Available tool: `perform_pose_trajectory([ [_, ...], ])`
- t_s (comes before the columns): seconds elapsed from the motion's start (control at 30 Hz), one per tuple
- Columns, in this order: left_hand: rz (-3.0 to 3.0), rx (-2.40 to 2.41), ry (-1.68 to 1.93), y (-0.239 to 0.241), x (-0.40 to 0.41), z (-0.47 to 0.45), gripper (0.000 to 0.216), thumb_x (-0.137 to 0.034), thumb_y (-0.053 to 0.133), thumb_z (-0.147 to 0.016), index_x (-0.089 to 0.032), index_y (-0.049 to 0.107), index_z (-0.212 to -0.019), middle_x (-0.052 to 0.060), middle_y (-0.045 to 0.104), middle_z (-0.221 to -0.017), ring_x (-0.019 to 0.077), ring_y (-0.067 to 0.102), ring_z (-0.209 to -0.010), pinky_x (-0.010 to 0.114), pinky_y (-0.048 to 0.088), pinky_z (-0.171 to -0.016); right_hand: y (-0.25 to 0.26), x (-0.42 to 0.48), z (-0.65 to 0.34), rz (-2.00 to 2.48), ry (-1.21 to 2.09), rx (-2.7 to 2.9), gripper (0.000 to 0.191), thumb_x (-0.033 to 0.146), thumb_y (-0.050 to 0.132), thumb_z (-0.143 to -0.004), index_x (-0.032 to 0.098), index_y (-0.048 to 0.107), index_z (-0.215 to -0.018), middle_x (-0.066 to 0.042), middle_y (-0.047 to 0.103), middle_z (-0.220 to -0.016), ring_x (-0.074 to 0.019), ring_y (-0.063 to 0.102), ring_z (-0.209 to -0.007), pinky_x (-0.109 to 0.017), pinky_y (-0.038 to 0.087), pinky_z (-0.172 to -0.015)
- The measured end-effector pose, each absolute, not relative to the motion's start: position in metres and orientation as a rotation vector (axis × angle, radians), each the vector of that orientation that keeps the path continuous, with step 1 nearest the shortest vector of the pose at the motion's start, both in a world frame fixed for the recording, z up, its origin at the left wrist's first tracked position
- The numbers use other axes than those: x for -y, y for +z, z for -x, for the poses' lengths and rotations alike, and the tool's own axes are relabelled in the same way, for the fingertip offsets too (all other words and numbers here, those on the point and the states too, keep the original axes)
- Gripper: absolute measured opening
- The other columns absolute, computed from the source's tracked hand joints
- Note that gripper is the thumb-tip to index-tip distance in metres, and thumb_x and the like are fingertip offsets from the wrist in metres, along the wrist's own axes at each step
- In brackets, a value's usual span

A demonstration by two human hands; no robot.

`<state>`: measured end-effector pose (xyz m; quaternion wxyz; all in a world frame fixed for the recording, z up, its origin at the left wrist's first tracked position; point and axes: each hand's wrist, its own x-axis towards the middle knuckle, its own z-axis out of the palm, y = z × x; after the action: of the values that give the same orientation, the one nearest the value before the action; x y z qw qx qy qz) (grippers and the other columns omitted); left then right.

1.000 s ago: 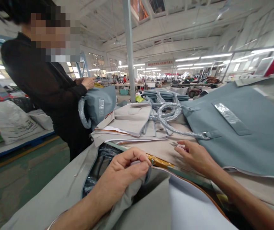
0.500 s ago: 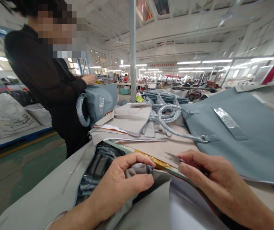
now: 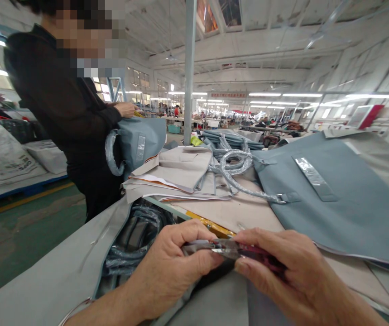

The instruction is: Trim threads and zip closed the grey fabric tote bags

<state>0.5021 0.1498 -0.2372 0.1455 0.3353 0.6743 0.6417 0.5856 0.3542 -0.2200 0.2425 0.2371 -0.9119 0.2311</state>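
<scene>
Left hand: thumb and fingers closed, pinching an edge of the grey cloth.
Right hand: curled around the red-handled scissors.
Scissors: between the hands, blades against the pinched edge.
Grey cloth: spread below both hands.
Blue bag: flat, beyond the right hand, one wrapped handle looped outward.

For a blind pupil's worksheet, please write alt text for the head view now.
The right hand holds red-handled snips against grey fabric pinched by the left hand. Beyond lie stacked panels and a grey-blue bag; a co-worker stands nearby.
</scene>
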Motion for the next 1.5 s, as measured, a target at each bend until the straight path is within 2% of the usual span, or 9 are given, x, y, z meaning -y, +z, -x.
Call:
perform_pose_trajectory([
  [0.13, -0.942, -1.899, 1.861, -0.234, -0.152, -0.503, 0.019, -0.032, 0.075, -0.079, -0.014, 0.072, -0.073, 0.001, 0.061, -0.074, 0.0116, 0.049, -0.069, 0.021, 0.039, -0.061, -0.223, -0.354, -0.584, -0.65, 0.633, 2.483, 0.009, 0.029, 0.055, -0.096, 0.026, 0.063, -0.1, 0.007, 0.066, -0.073, -0.0063, 0.058, -0.06, -0.018, 0.04, -0.06],
  [0.4, -0.916, -1.863, 1.874, -0.236, -0.153, -0.501, 0.018, -0.031, 0.076, -0.076, -0.014, 0.073, -0.073, 0.001, 0.059, -0.072, 0.0109, 0.048, -0.067, 0.021, 0.037, -0.061, -0.227, -0.355, -0.582, -0.697, 0.504, 2.413, 0.013, 0.027, 0.053, -0.097, 0.023, 0.062, -0.105, 0.003, 0.07, -0.077, -0.0097, 0.064, -0.063, -0.02, 0.042, -0.057],
  [0.57, -0.94, -1.9, 1.844, -0.237, -0.153, -0.5, 0.02, -0.033, 0.076, -0.077, -0.014, 0.074, -0.074, 0.001, 0.059, -0.073, 0.0113, 0.049, -0.068, 0.022, 0.037, -0.062, -0.227, -0.358, -0.581, -0.671, 0.443, 2.469, 0.011, 0.029, 0.052, -0.098, 0.023, 0.062, -0.1, 0.002, 0.071, -0.081, -0.0106, 0.066, -0.067, -0.022, 0.042, -0.057],
  [0.7, -0.963, -1.884, 1.838, -0.238, -0.152, -0.498, 0.016, -0.03, 0.075, -0.076, -0.014, 0.074, -0.072, 0.001, 0.059, -0.073, 0.0113, 0.049, -0.068, 0.023, 0.036, -0.063, -0.229, -0.359, -0.581, -0.644, 0.442, 2.482, 0.011, 0.031, 0.053, -0.098, 0.025, 0.061, -0.104, 0.004, 0.069, -0.08, -0.0104, 0.064, -0.067, -0.024, 0.042, -0.063],
  [1.07, -0.922, -1.738, 1.893, -0.242, -0.152, -0.496, 0.012, -0.026, 0.08, -0.071, -0.015, 0.076, -0.069, 0.001, 0.061, -0.072, 0.0108, 0.049, -0.067, 0.023, 0.035, -0.063, -0.233, -0.359, -0.584, -0.684, 0.481, 2.471, 0.01, 0.031, 0.054, -0.098, 0.023, 0.059, -0.095, 0.006, 0.064, -0.07, -0.0085, 0.057, -0.06, -0.022, 0.039, -0.061],
  [1.17, -0.944, -1.727, 1.896, -0.243, -0.151, -0.497, 0.011, -0.026, 0.081, -0.072, -0.016, 0.077, -0.072, 0.001, 0.061, -0.073, 0.0104, 0.05, -0.066, 0.023, 0.035, -0.062, -0.234, -0.361, -0.581, -0.726, 0.536, 2.425, 0.011, 0.03, 0.052, -0.099, 0.023, 0.06, -0.095, 0.006, 0.063, -0.067, -0.0083, 0.056, -0.057, -0.021, 0.039, -0.058],
  [1.3, -0.944, -1.737, 1.924, -0.242, -0.153, -0.497, 0.007, -0.023, 0.08, -0.072, -0.017, 0.079, -0.075, 0.001, 0.064, -0.075, 0.011, 0.052, -0.07, 0.022, 0.038, -0.065, -0.231, -0.365, -0.577, -0.693, 0.68, 2.372, 0.017, 0.035, 0.052, -0.1, 0.024, 0.063, -0.107, 0.003, 0.071, -0.079, -0.0092, 0.062, -0.062, -0.019, 0.041, -0.056],
  [1.37, -0.959, -1.732, 1.937, -0.242, -0.153, -0.496, 0.006, -0.022, 0.08, -0.073, -0.018, 0.079, -0.075, 0.001, 0.066, -0.076, 0.0116, 0.053, -0.072, 0.022, 0.039, -0.068, -0.229, -0.367, -0.577, -0.651, 0.753, 2.396, 0.021, 0.037, 0.05, -0.1, 0.022, 0.065, -0.104, 0.0, 0.073, -0.084, -0.0103, 0.063, -0.063, -0.019, 0.041, -0.054],
  [1.5, -0.978, -1.738, 1.934, -0.244, -0.152, -0.495, 0.005, -0.024, 0.079, -0.074, -0.018, 0.079, -0.075, 0.001, 0.067, -0.077, 0.012, 0.054, -0.073, 0.022, 0.04, -0.069, -0.226, -0.369, -0.578, -0.632, 0.828, 2.452, 0.027, 0.042, 0.052, -0.099, 0.02, 0.069, -0.097, -0.001, 0.071, -0.077, -0.0119, 0.062, -0.062, -0.02, 0.039, -0.05],
])
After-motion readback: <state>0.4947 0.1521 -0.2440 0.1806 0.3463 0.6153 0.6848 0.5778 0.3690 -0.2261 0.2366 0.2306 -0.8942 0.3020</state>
